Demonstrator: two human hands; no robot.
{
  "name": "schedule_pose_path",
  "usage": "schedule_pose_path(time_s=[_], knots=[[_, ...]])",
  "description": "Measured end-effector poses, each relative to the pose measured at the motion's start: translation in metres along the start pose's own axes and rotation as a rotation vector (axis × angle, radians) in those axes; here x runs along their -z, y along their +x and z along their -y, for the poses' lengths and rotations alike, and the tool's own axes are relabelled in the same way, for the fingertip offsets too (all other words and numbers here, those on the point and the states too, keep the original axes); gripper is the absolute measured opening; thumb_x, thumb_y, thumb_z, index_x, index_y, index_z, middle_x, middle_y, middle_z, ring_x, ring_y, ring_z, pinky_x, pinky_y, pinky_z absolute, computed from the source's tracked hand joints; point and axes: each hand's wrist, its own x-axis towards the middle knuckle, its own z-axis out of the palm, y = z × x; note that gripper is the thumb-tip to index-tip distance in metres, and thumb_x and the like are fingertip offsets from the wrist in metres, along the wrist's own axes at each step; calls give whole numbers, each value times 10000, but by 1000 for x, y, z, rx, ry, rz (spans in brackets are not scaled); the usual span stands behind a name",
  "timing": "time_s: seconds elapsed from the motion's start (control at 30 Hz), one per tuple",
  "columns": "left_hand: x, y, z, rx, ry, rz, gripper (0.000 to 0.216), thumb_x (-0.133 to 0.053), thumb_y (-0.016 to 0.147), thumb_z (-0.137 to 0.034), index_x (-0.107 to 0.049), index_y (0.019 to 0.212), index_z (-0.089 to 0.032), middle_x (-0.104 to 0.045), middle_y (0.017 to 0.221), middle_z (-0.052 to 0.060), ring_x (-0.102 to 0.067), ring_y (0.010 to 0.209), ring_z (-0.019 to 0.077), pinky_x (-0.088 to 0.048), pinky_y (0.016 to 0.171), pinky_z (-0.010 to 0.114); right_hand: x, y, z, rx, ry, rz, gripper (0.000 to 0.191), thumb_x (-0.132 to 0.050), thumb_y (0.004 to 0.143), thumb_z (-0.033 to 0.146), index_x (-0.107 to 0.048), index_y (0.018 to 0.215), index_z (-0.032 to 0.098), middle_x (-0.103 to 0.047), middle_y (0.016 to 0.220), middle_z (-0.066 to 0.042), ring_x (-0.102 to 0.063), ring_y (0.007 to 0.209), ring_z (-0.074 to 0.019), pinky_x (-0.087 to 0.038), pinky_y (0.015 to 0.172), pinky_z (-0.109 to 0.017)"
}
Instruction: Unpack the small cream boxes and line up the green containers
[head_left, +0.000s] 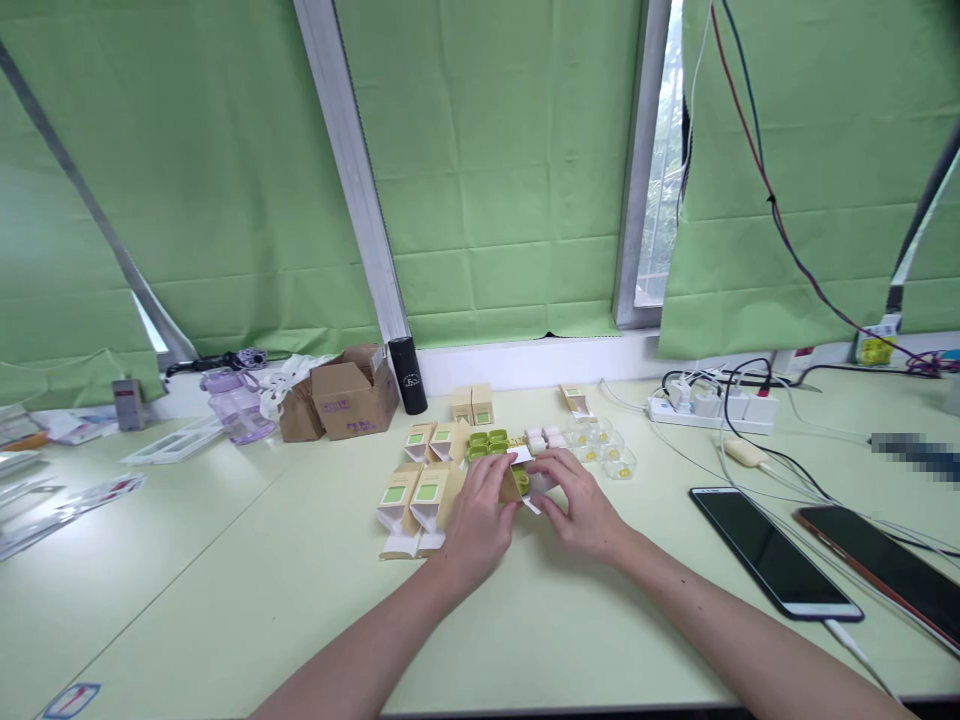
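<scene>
My left hand (482,503) is closed on a small kraft box (511,486) with white inner flaps. Opposite it, the fingers of my right hand (583,502) pinch the flaps at the box's open end. Something green (523,482) shows inside. Just behind the box sit several green containers (487,440) and a cluster of white and pale pink pieces (544,438). Clear round cups with yellow spots (619,463) stand to the right. Left of my left hand lie several similar boxes (396,494) with green labels, their near ends unfolded.
Two closed boxes (472,404) and another open box (577,401) stand further back. Behind left are a black bottle (407,375), a cardboard carton (352,392) and a purple jug (238,405). Phones (776,550) with cables and a power strip (712,412) lie on the right.
</scene>
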Motion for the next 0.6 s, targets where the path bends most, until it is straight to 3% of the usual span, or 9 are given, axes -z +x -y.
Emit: schedule_pose_path(time_s=[0.1, 0.27, 0.4, 0.6], knots=[[-2, -1, 0, -79, 78, -25, 637, -615, 908, -97, -439, 1500, -252, -588, 1360, 125, -545, 1306, 309, -542, 1053, 513, -6, 2, 0, -62, 35, -83, 210, -598, 929, 175, -620, 1129, 236, -601, 1146, -109, -611, 1073, -280, -548, 922, -453], [-6, -1, -1, -186, 194, -62, 628, -628, 927, -114, -431, 1511, -230, -614, 1324, 136, -573, 1272, 309, -572, 1010, 484, -17, 2, 0, -164, 51, -140, 74, -582, 943, 208, -649, 973, 221, -566, 1027, -90, -606, 963, -262, -540, 848, -425], [-7, -1, -2, -212, 246, -69, 610, -629, 940, -137, -426, 1510, -215, -621, 1314, 144, -582, 1263, 313, -581, 997, 478, -19, 3, -1, -231, 89, -156, 123, -578, 944, 220, -593, 822, 222, -573, 966, -69, -599, 893, -239, -521, 802, -397], [-5, 0, -2, -213, 286, -106, 617, -627, 945, -159, -413, 1521, -219, -626, 1304, 148, -599, 1240, 313, -593, 976, 471, -13, 7, -3, -254, 222, -214, 173, -620, 943, 296, -580, 788, 227, -635, 937, -58, -601, 839, -215, -506, 761, -364]])
